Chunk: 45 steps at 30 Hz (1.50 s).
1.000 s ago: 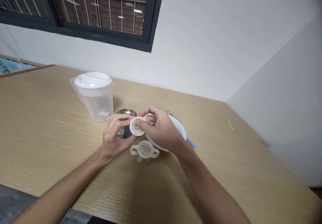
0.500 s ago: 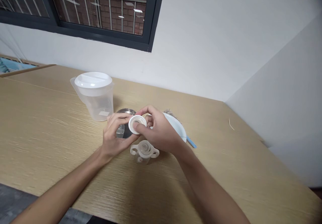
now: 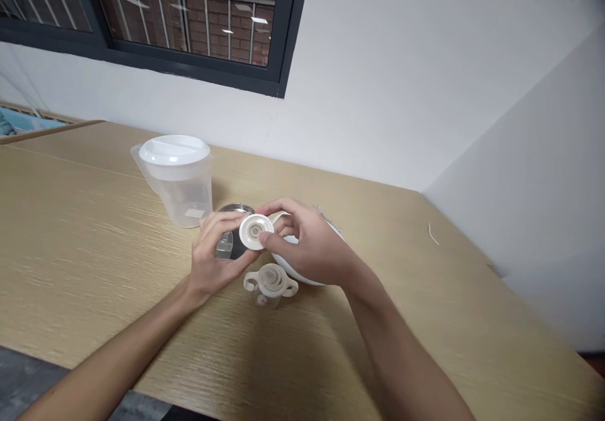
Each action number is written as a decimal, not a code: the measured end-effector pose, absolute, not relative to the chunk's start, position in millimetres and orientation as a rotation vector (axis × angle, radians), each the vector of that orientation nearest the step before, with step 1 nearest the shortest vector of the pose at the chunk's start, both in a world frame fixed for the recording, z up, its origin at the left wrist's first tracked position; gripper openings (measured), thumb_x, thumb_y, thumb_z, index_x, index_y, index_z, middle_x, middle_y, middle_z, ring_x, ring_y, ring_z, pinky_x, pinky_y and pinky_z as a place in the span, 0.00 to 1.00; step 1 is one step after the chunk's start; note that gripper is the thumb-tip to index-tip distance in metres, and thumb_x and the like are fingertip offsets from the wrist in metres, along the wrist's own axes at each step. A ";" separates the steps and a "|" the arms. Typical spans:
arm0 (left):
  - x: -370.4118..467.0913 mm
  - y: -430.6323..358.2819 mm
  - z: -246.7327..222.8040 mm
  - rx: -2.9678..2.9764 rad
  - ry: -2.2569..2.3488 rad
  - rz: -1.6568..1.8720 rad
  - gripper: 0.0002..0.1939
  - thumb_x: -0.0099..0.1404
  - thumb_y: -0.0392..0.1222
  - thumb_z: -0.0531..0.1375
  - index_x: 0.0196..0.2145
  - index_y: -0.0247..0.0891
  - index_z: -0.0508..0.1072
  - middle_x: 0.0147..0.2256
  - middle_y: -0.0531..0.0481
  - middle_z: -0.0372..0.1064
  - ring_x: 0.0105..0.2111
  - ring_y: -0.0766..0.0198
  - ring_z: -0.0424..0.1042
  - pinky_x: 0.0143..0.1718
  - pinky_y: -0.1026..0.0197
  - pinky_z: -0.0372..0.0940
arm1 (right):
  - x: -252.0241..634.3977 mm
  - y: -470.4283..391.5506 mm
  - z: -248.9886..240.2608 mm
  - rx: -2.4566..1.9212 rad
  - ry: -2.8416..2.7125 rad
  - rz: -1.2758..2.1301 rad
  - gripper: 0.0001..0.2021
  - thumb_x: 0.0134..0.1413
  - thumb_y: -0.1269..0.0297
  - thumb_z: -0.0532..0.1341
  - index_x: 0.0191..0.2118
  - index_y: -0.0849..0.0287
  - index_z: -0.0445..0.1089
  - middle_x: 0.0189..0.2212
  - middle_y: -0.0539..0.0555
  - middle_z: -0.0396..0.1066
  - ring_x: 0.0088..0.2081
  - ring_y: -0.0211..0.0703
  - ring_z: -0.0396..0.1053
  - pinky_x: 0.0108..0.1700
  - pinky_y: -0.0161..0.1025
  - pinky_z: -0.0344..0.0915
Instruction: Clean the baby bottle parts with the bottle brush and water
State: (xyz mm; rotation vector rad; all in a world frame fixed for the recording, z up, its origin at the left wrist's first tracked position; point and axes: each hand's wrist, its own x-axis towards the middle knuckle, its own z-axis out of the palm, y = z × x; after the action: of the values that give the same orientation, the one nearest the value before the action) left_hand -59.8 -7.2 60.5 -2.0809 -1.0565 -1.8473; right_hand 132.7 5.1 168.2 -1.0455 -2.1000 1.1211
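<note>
A small round white cap [image 3: 256, 232] with rings inside is held up between both hands, its inner side towards me. My left hand [image 3: 210, 254] grips its left edge between fingertips and thumb. From the right, my right hand [image 3: 307, 238] pinches the same cap, thumb on its lower right rim. Just below the hands stands a clear bottle with two pale handles [image 3: 271, 280]. Behind the hands are a metal bowl [image 3: 236, 207], a clear cup [image 3: 224, 246] and a white plate [image 3: 302, 276], all partly hidden.
A clear pitcher with a white lid [image 3: 174, 178] stands at the back left of the wooden table [image 3: 118, 270]. Grey bristles [image 3: 326, 215] show behind my right hand. A thin pale strip [image 3: 433, 234] lies at the right. A wall and window rise behind.
My right thumb has moved from the cap's middle to its lower right rim, baring the centre. My right wrist has shifted right, covering the blue handle and uncovering more of the plate's lower left.
</note>
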 end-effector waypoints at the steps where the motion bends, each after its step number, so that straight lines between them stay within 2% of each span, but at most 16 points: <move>1: -59.8 -7.4 60.9 -2.080 -1.055 -1.837 0.22 0.61 0.38 0.72 0.52 0.43 0.73 0.46 0.43 0.79 0.46 0.51 0.78 0.46 0.47 0.69 | 133.1 4.7 168.4 -1.054 -2.120 1.075 0.13 0.58 0.62 0.64 0.49 0.54 0.71 0.26 0.46 0.69 0.29 0.39 0.68 0.31 0.38 0.62; 5: -60.2 -7.9 61.7 -2.062 -1.023 -1.794 0.21 0.60 0.37 0.73 0.49 0.43 0.74 0.45 0.44 0.79 0.43 0.52 0.79 0.45 0.48 0.68 | 130.1 2.6 164.4 -1.044 -2.178 0.919 0.12 0.55 0.64 0.63 0.46 0.54 0.69 0.33 0.49 0.73 0.32 0.40 0.70 0.33 0.38 0.63; 11: -60.7 -6.9 59.2 -2.052 -1.029 -1.771 0.19 0.60 0.37 0.72 0.48 0.44 0.75 0.43 0.45 0.80 0.42 0.51 0.79 0.44 0.48 0.68 | 125.2 0.1 162.4 -1.062 -2.201 0.792 0.11 0.51 0.69 0.62 0.41 0.55 0.67 0.29 0.47 0.70 0.32 0.41 0.69 0.35 0.39 0.61; 17: -61.2 -5.8 57.1 -2.079 -1.036 -1.809 0.22 0.60 0.37 0.73 0.50 0.43 0.75 0.44 0.44 0.80 0.44 0.50 0.79 0.46 0.47 0.69 | 128.6 0.6 166.6 -1.063 -2.234 0.812 0.09 0.55 0.67 0.61 0.43 0.55 0.69 0.29 0.48 0.72 0.31 0.40 0.68 0.33 0.39 0.60; 21: -61.0 -6.4 56.5 -2.089 -1.040 -1.771 0.20 0.60 0.37 0.73 0.50 0.43 0.75 0.44 0.44 0.80 0.44 0.51 0.79 0.46 0.48 0.70 | 127.9 1.3 164.5 -1.060 -2.254 0.738 0.08 0.54 0.67 0.62 0.41 0.55 0.68 0.32 0.49 0.72 0.34 0.41 0.69 0.35 0.39 0.60; 25: -61.1 -6.9 55.9 -2.086 -1.050 -1.746 0.20 0.61 0.36 0.72 0.49 0.43 0.76 0.44 0.44 0.80 0.44 0.51 0.79 0.46 0.48 0.69 | 126.5 1.0 162.0 -1.077 -2.258 0.717 0.05 0.55 0.66 0.62 0.38 0.54 0.66 0.30 0.48 0.70 0.32 0.40 0.67 0.33 0.38 0.58; 30: -60.5 -6.9 54.8 -2.126 -1.086 -1.827 0.23 0.61 0.37 0.73 0.52 0.44 0.75 0.46 0.44 0.80 0.46 0.51 0.78 0.48 0.46 0.69 | 133.3 5.2 163.6 -1.085 -2.215 0.907 0.08 0.59 0.61 0.63 0.43 0.54 0.69 0.26 0.46 0.69 0.29 0.40 0.66 0.31 0.38 0.59; 34: -59.9 -6.5 53.0 -2.133 -1.139 -1.906 0.24 0.60 0.39 0.74 0.53 0.44 0.76 0.47 0.44 0.79 0.47 0.51 0.77 0.50 0.47 0.69 | 138.3 11.8 162.4 -1.075 -2.110 1.016 0.10 0.64 0.57 0.61 0.47 0.54 0.72 0.35 0.50 0.76 0.35 0.41 0.71 0.37 0.39 0.64; 38: -60.7 -6.1 53.0 -2.131 -1.137 -1.947 0.23 0.60 0.41 0.74 0.52 0.43 0.76 0.47 0.43 0.79 0.48 0.50 0.76 0.50 0.46 0.69 | 136.6 15.9 161.8 -0.993 -2.040 1.152 0.11 0.69 0.59 0.55 0.44 0.56 0.73 0.40 0.51 0.76 0.42 0.41 0.71 0.44 0.39 0.65; 42: -61.0 -7.6 55.7 -2.135 -1.109 -1.961 0.24 0.61 0.41 0.74 0.53 0.44 0.76 0.48 0.43 0.77 0.48 0.51 0.76 0.50 0.48 0.69 | 133.1 17.4 162.7 -0.933 -1.988 1.246 0.13 0.70 0.60 0.52 0.40 0.57 0.72 0.38 0.51 0.73 0.41 0.40 0.70 0.47 0.39 0.65; 45: -59.8 -9.0 57.9 -2.135 -1.079 -1.975 0.27 0.60 0.40 0.75 0.55 0.45 0.76 0.49 0.45 0.75 0.49 0.53 0.74 0.51 0.50 0.69 | 130.1 18.5 159.4 -0.893 -1.890 1.442 0.12 0.69 0.59 0.54 0.39 0.57 0.71 0.36 0.50 0.72 0.39 0.40 0.70 0.45 0.38 0.65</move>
State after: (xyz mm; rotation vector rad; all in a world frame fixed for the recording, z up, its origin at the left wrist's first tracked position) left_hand -59.8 -9.0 57.9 -2.1345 -1.0794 -1.9745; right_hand 130.1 18.5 159.4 -0.8931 -1.8904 1.4418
